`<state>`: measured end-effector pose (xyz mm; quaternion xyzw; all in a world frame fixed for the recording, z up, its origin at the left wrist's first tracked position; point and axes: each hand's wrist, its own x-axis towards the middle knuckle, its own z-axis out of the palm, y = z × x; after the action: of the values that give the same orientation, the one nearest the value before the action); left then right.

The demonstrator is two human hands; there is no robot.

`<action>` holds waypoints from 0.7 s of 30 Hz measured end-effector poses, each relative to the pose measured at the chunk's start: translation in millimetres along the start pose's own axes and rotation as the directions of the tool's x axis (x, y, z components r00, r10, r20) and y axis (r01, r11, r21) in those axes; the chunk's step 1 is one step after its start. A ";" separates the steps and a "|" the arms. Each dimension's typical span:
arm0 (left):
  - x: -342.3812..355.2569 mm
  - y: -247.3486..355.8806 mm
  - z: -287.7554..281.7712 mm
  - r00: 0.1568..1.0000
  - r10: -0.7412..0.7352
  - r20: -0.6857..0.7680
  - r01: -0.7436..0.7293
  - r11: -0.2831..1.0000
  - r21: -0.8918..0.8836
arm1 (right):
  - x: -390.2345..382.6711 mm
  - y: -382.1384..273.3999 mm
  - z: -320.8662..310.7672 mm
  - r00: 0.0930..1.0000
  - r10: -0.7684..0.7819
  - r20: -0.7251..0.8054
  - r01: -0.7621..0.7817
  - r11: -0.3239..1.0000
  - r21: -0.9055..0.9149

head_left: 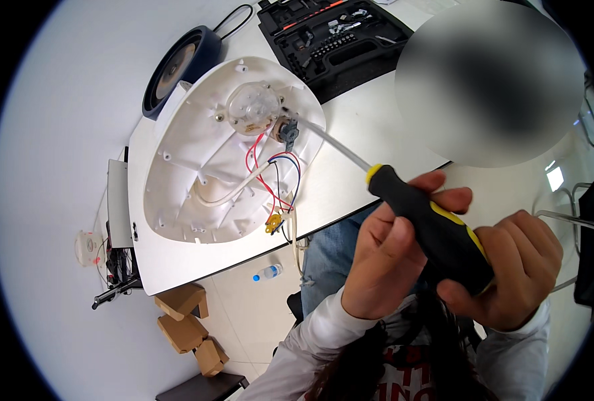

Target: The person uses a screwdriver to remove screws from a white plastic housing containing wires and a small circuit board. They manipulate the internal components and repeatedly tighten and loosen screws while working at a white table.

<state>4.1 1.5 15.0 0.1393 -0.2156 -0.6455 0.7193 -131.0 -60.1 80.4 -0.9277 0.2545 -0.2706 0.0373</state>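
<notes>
Both my hands are on a screwdriver with a black and yellow handle [437, 234] and a long steel shaft. My left hand [384, 260] has its fingers around the handle near the yellow collar, while my right hand [514, 271] wraps the handle's rear end. The dark tip appears beside a clear round gear cover [252, 109] in a white plastic housing [196, 150]; whether it touches a screw I cannot tell. Close to the cover sit a grey geared part [287, 132] and red wires [263, 179]. A yellow component [273, 224] hangs at the housing's near edge.
The housing lies on a white table [166, 260]. Behind it are a dark blue round base [200, 63] and an open black tool case [330, 50]. A large blurred patch [491, 83] covers the right. Cardboard boxes [183, 331] and a bottle [268, 273] are on the floor.
</notes>
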 end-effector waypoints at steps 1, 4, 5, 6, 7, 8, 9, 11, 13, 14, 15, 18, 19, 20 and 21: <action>1.3 0.0 1.2 1.000 -0.028 0.000 0.028 1.000 0.014 | -3.1 0.6 -1.6 1.000 0.002 -0.011 -0.002 1.000 -0.020; 0.4 -1.7 4.3 0.998 -0.041 -0.057 0.045 0.997 0.064 | -11.5 4.6 5.6 0.999 -0.014 -0.034 0.013 0.999 -0.029; 1.1 -2.1 5.2 0.997 -0.047 -0.054 0.051 0.996 0.073 | -13.0 5.5 5.4 0.999 -0.010 -0.041 0.008 0.999 -0.034; 1.4 -2.0 5.6 0.997 -0.052 -0.052 0.056 0.995 0.083 | -14.2 5.7 4.9 0.999 -0.005 -0.047 0.003 0.999 -0.040; 1.7 -1.8 6.2 0.997 -0.057 -0.049 0.061 0.994 0.092 | -14.9 4.7 3.3 0.999 0.007 -0.043 -0.009 0.999 -0.037; 1.0 0.1 7.2 0.998 -0.047 -0.047 0.052 0.992 0.119 | -14.0 3.2 2.2 0.999 0.010 -0.042 -0.011 1.000 -0.025; 0.0 2.2 8.4 0.998 -0.036 -0.043 0.042 0.988 0.146 | -13.8 2.2 1.7 0.999 0.012 -0.040 -0.013 1.000 -0.014; -0.7 5.3 9.3 0.999 -0.027 -0.039 0.033 0.984 0.178 | -15.9 0.9 4.8 0.996 0.008 -0.089 -0.009 1.000 -0.004; -0.2 7.0 9.5 0.999 -0.027 -0.037 0.034 0.982 0.186 | -16.3 0.8 6.8 0.993 0.009 -0.115 -0.009 1.000 0.001; -0.5 7.0 9.7 0.999 -0.021 -0.045 0.029 0.982 0.184 | -16.1 0.8 7.5 0.993 0.010 -0.115 -0.010 1.000 0.004; -0.8 6.6 9.9 0.999 -0.016 -0.052 0.025 0.983 0.182 | -15.9 0.8 7.9 0.993 0.013 -0.116 -0.012 1.000 0.007; -2.1 6.6 9.5 0.998 -0.018 -0.059 0.028 0.984 0.178 | -15.6 -0.4 7.0 0.995 0.016 -0.095 -0.015 1.000 0.009; -2.4 6.8 9.3 0.998 -0.022 -0.059 0.032 0.984 0.176 | -15.9 -0.6 7.0 0.995 0.016 -0.098 -0.015 1.000 0.008; -2.1 6.6 9.6 0.998 -0.022 -0.062 0.033 0.983 0.179 | -16.3 -0.3 7.0 0.995 0.016 -0.101 -0.015 1.000 0.006; -1.8 6.5 10.2 0.998 -0.022 -0.065 0.034 0.983 0.182 | -16.6 0.0 7.0 0.995 0.015 -0.103 -0.015 1.000 0.005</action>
<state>4.7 4.9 26.7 0.2280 -0.2494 -0.6284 0.7007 -139.3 -52.4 66.5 -0.9104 0.2625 -0.3185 0.0279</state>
